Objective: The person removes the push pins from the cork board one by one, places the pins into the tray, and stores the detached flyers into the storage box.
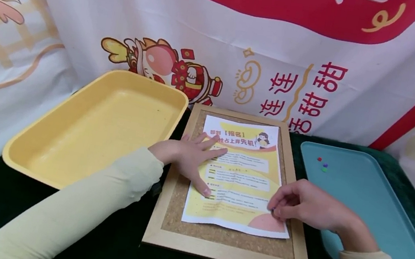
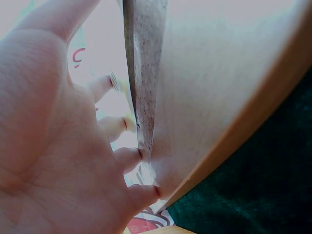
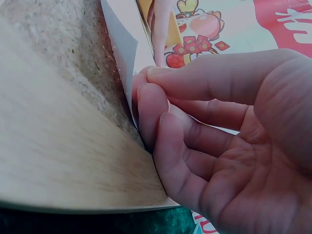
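A yellow and white printed poster (image 1: 232, 216) lies on a cork board (image 1: 192, 229) with a wooden frame. My left hand (image 1: 193, 156) rests on the poster's left side with fingers spread, its palm side visible in the left wrist view. Near the poster's lower right edge, my right hand (image 1: 302, 204) has thumb and fingertips together. Between them is a tiny dark thing (image 1: 272, 211), probably a push pin, mostly hidden by the fingers. In the right wrist view, those fingertips (image 3: 152, 100) are against the lifted paper edge (image 3: 122, 48).
Right of the board, a blue tray (image 1: 377, 208) holds small push pins: red (image 1: 319, 159), blue (image 1: 325, 165) and green (image 1: 324, 170). At left, a yellow tub (image 1: 92, 121) stands close to the frame. Dark green cloth (image 1: 114, 241) covers the table, and a printed curtain (image 1: 207, 22) hangs behind.
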`<control>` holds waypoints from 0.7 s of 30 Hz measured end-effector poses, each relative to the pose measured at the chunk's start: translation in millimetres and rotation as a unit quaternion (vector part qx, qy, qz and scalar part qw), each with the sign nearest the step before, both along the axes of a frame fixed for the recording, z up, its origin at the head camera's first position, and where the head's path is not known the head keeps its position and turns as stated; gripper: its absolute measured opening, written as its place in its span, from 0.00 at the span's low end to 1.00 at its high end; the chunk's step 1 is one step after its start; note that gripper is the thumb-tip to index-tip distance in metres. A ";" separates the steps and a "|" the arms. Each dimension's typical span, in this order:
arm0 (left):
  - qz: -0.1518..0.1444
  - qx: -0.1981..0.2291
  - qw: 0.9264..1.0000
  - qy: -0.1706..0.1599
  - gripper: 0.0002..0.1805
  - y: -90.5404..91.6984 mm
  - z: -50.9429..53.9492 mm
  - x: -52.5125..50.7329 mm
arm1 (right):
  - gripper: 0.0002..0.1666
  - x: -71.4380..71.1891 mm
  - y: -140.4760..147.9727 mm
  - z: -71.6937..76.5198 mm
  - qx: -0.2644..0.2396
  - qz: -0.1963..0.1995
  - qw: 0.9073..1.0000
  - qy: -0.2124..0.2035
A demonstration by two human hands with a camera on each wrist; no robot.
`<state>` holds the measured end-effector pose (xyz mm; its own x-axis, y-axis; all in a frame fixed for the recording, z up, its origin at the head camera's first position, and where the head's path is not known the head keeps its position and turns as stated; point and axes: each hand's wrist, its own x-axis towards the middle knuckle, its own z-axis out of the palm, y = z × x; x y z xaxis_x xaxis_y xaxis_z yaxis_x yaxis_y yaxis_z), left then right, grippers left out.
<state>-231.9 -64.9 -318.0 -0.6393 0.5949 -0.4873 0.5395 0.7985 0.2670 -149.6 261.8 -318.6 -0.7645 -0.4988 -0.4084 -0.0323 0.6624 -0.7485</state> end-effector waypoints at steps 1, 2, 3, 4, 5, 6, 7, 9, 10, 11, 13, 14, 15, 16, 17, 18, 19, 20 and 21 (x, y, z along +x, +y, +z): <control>0.000 0.000 1.000 0.000 0.70 -0.6 0.2 0.0 | 0.07 0.0 -0.6 -0.2 0.000 -0.001 1.000 0.001; 0.000 0.001 1.000 0.000 0.70 -1.0 0.3 0.0 | 0.07 -0.1 -1.0 -0.3 0.000 -0.002 1.000 0.000; 0.000 0.001 1.000 -0.001 0.70 -1.3 0.5 0.1 | 0.07 0.0 -1.3 -0.4 0.000 -0.003 1.000 0.000; 0.000 0.002 1.000 -0.001 0.70 -1.4 0.7 0.2 | 0.07 -0.1 -1.4 -0.4 0.001 -0.004 1.000 0.000; 0.000 0.003 1.000 -0.001 0.70 -1.5 0.9 0.2 | 0.07 -0.1 -1.5 -0.4 0.000 -0.004 1.000 0.000; 0.000 0.003 1.000 -0.001 0.70 -1.6 0.8 0.2 | 0.07 -0.2 -1.5 -0.4 -0.001 -0.004 1.000 0.000; 0.000 0.002 1.000 -0.001 0.70 -1.6 0.6 0.3 | 0.07 -0.2 -1.4 -0.6 -0.001 -0.004 1.000 -0.001; 0.001 0.001 1.000 -0.001 0.70 -1.6 -0.1 0.0 | 0.08 -0.4 -0.9 -1.0 -0.004 -0.003 1.000 -0.001; 0.001 0.001 1.000 -0.001 0.70 -1.6 -0.3 -0.2 | 0.08 -0.6 -0.6 -1.2 -0.005 -0.002 1.000 -0.002; 0.000 0.000 1.000 -0.001 0.70 -1.5 -0.5 -0.5 | 0.08 -0.8 -0.3 -1.3 -0.006 -0.002 1.000 -0.002; 0.000 -0.001 1.000 -0.003 0.70 -1.1 -0.1 -1.0 | 0.08 -1.2 0.6 -1.5 -0.008 -0.001 1.000 -0.002; 0.000 -0.001 1.000 -0.003 0.70 -0.9 0.0 -1.4 | 0.08 -1.3 1.1 -1.6 -0.008 -0.001 1.000 -0.002; -0.001 -0.001 1.000 -0.002 0.70 -0.7 0.4 -1.6 | 0.08 -1.5 1.6 -1.6 -0.008 -0.001 1.000 -0.001; -0.001 -0.002 1.000 -0.002 0.70 -0.4 0.6 -1.7 | 0.08 -1.6 1.9 -1.7 -0.008 -0.001 1.000 -0.001; -0.002 -0.002 1.000 -0.002 0.70 -0.1 0.6 -1.9 | 0.08 -1.7 2.2 -1.8 -0.009 -0.001 1.000 -0.001; -0.002 -0.003 1.000 -0.001 0.70 0.0 0.6 -1.9 | 0.08 -1.7 2.4 -1.9 -0.009 -0.001 1.000 -0.001; -0.002 -0.003 1.000 -0.001 0.70 -0.1 0.4 -1.8 | 0.08 -1.7 2.4 -2.1 -0.008 -0.001 1.000 -0.001; -0.001 -0.003 1.000 -0.001 0.70 -0.3 0.0 -1.7 | 0.08 -1.7 2.2 -2.3 -0.008 -0.001 1.000 -0.002; 0.000 -0.003 1.000 -0.002 0.70 -0.5 -0.4 -1.4 | 0.08 -1.6 1.9 -2.4 -0.009 -0.001 1.000 -0.004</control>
<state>-233.3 -65.4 -318.5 -0.6374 0.5917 -0.4936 0.5385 0.8002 0.2638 -151.2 263.7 -321.1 -0.7622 -0.5050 -0.4049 -0.0261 0.6491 -0.7603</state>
